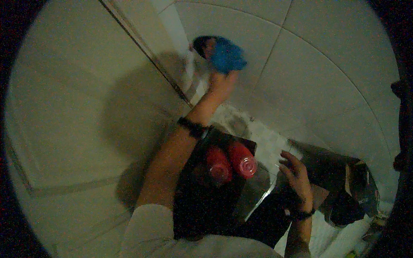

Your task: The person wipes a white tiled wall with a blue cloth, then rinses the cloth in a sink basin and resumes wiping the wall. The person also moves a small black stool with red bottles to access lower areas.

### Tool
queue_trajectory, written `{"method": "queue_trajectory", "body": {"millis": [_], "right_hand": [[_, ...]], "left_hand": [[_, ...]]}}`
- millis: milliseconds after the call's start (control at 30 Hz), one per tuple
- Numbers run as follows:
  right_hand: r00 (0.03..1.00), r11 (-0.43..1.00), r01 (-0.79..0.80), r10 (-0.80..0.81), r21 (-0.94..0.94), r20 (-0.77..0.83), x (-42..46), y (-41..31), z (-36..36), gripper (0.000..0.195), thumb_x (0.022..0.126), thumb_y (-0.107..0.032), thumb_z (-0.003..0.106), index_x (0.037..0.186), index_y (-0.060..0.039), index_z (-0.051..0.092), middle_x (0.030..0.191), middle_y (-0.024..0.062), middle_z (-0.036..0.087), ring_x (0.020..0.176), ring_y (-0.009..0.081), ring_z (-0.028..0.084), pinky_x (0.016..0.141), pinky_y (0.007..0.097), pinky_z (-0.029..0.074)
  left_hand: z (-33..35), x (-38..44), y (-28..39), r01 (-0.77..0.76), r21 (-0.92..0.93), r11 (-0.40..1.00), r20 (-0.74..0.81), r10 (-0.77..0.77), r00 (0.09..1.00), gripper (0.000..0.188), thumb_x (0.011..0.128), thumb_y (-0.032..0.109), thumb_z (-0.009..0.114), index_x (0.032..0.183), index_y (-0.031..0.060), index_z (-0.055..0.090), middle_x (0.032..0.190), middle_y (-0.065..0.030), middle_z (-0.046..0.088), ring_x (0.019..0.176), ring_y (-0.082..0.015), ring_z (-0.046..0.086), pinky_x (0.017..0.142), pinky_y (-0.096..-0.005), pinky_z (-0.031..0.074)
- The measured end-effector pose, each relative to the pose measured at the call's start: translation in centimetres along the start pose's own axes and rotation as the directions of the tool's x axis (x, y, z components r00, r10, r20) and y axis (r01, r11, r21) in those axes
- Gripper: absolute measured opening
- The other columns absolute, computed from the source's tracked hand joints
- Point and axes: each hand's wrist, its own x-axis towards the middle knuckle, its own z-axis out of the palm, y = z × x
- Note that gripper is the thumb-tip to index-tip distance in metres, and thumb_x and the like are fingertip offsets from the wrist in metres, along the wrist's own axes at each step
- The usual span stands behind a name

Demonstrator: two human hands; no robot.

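My left hand (222,82) is stretched far forward and holds a bunched blue cloth (227,54) against or close to a pale tiled wall (309,64); its fingers are partly hidden by the cloth. A dark rounded thing (200,46) shows beside the cloth, too blurred to name. Lower right, my right hand (295,174) hangs with fingers apart and nothing in it. Between my arms, two red bottle-like containers (242,159) with clear round ends lean side by side on a dark surface (206,200). Both my wrists carry dark bands.
A pale panel (71,96), possibly a door, stands close on the left and bears shadows. A thin bright metallic edge (261,198) runs below my right hand. Dark objects (348,203) sit at the right. Light is dim, and details blur.
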Motion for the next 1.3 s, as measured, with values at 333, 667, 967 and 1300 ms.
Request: {"method": "queue_trajectory", "body": {"millis": [333,667,967,1300], "right_hand": [[0.965,0.975,-0.175,0.141,-0.139,-0.221,-6.6,-3.1,-4.6,0.044,0.089,0.003,0.064,0.132,-0.0012,0.059,0.124,0.0162,0.066,0.114,0.0264,0.064,0.098,0.0349,0.049],[0.916,0.921,-0.357,0.312,-0.157,-0.254,-11.5,-1.5,-9.9,0.045,0.087,0.004,0.066,0.131,-0.0026,0.06,0.111,0.0155,0.07,0.096,0.0254,0.067,0.085,0.0347,0.053],[0.973,0.972,-0.176,0.147,-0.158,-0.175,-9.1,0.0,-8.3,0.042,0.089,0.001,0.064,0.131,-0.0001,0.059,0.123,0.0203,0.066,0.113,0.032,0.065,0.096,0.0392,0.052],[0.992,0.993,-0.007,-0.008,-0.116,-0.129,-1.8,1.7,-4.7,0.041,0.092,-0.007,0.066,0.132,-0.0044,0.06,0.128,0.0195,0.065,0.112,0.0349,0.064,0.095,0.0415,0.051]], "left_hand": [[2.2,4.3,2.3,0.056,0.099,0.994,-0.304,-0.024,0.953,0.068,0.093,0.032,0.064,0.144,0.0009,0.033,0.135,-0.0241,0.049,0.122,-0.0406,0.05,0.105,-0.0542,0.039],[2.4,10.8,7.5,-0.021,0.25,0.968,-0.345,0.11,0.932,0.059,0.096,0.034,0.058,0.141,-0.0003,0.04,0.127,-0.0231,0.055,0.119,-0.0391,0.054,0.104,-0.0581,0.039],[3.8,4.5,9.7,-0.212,0.258,0.943,-0.029,0.227,0.973,0.054,0.099,0.035,0.053,0.138,-0.0013,0.047,0.12,-0.0222,0.061,0.116,-0.0377,0.058,0.102,-0.0616,0.039],[2.8,10.1,10.5,-0.558,0.69,-0.46,0.445,-0.339,0.829,0.032,0.097,0.031,0.057,0.116,0.0112,0.073,0.111,-0.0114,0.07,0.11,-0.0344,0.062,0.094,-0.0654,0.042]]}}
